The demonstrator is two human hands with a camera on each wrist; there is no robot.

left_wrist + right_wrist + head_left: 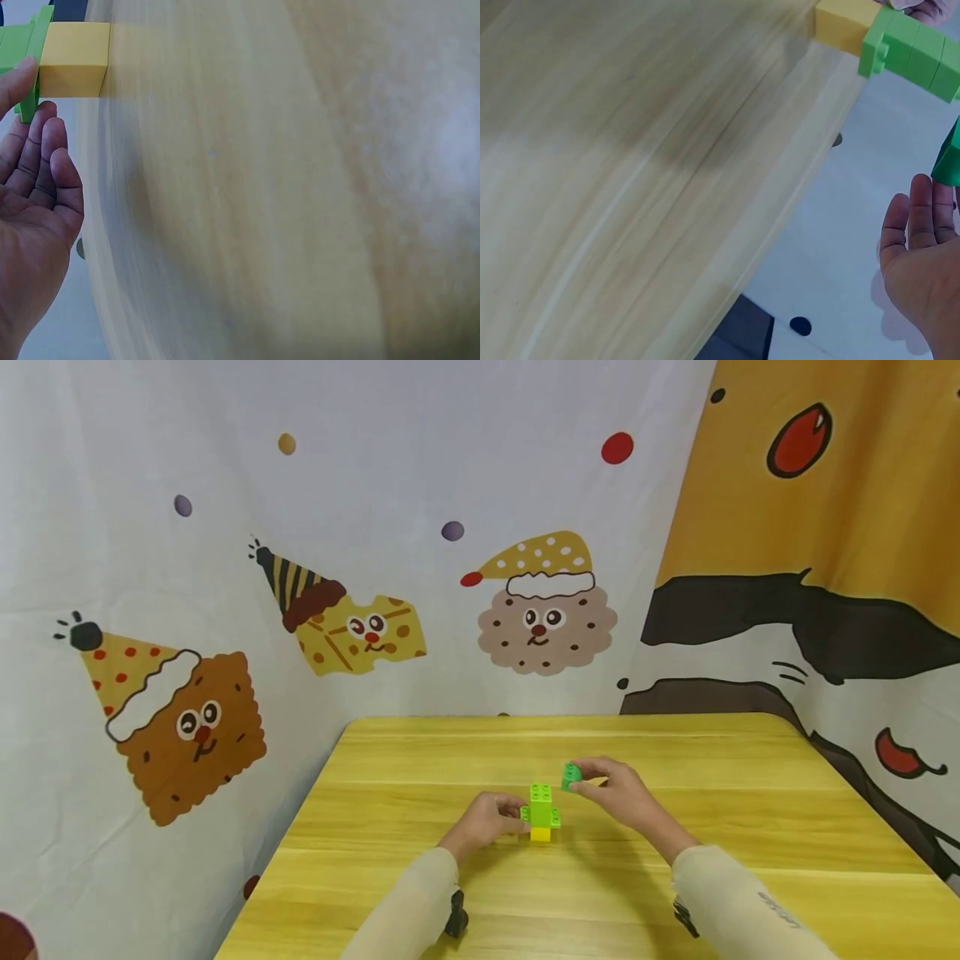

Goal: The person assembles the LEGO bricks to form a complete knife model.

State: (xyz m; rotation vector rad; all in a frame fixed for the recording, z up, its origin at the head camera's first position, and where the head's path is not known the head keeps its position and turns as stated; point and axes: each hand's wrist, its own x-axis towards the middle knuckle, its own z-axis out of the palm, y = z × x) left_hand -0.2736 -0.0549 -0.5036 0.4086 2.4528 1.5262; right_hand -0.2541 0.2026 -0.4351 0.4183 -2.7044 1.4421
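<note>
A small tower of toy building blocks stands upright on the table, with a yellow block [540,834] at its base and light green blocks [541,810] above. A light green piece juts out on either side, studs up. My left hand [489,818] pinches the left jutting piece [34,64] between thumb and fingers. Higher and to the right of the tower, my right hand [617,792] holds a darker green block [571,777] by thumb and fingertips. That block is apart from the tower. In the right wrist view only part of this darker block [949,159] shows.
The wood-grain table [390,893] spreads around the tower. Behind it hangs a white curtain [375,468] printed with cartoon biscuits and cheese, with an orange and black section at the right. Dark straps sit on both sleeves.
</note>
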